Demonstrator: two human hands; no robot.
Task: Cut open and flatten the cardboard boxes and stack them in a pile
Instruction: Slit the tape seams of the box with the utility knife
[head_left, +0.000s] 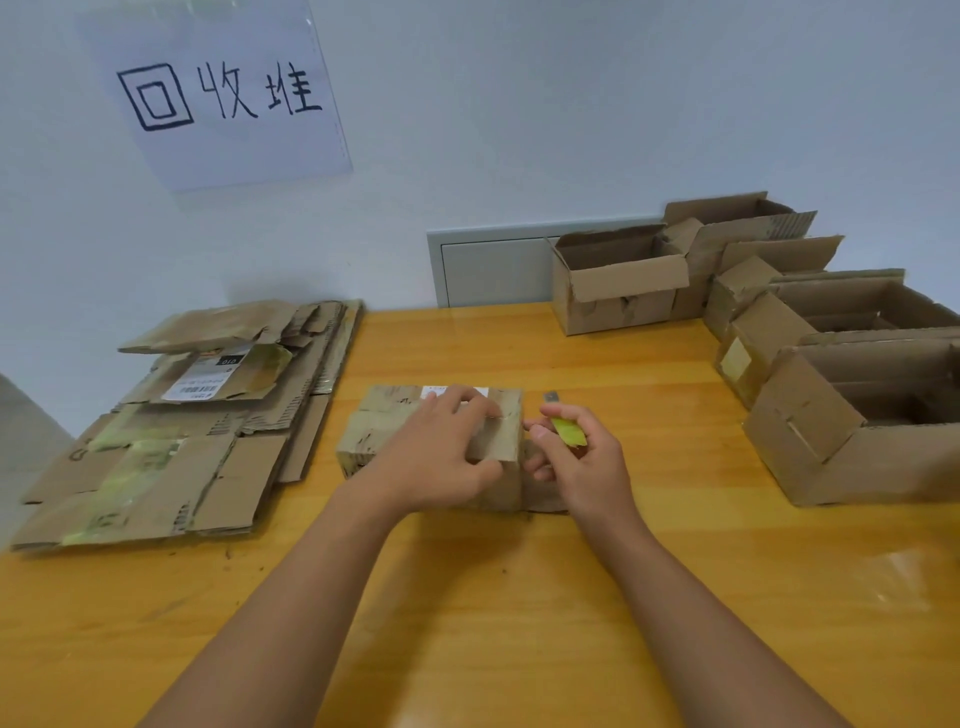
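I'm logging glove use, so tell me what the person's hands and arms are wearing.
Nothing shows on them. The left hand and the right hand are bare, without gloves, rings or a watch. Both forearms are uncovered up to the frame's lower edge, with no sleeve in view.

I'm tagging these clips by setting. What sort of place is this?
Likely a recycling or packing work corner: a wooden table against a plain wall, a pile of flattened cardboard, open boxes, and a handwritten sign.

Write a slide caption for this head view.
Left hand steadies a box; right hand holds a cutter, beside a flattened pile.
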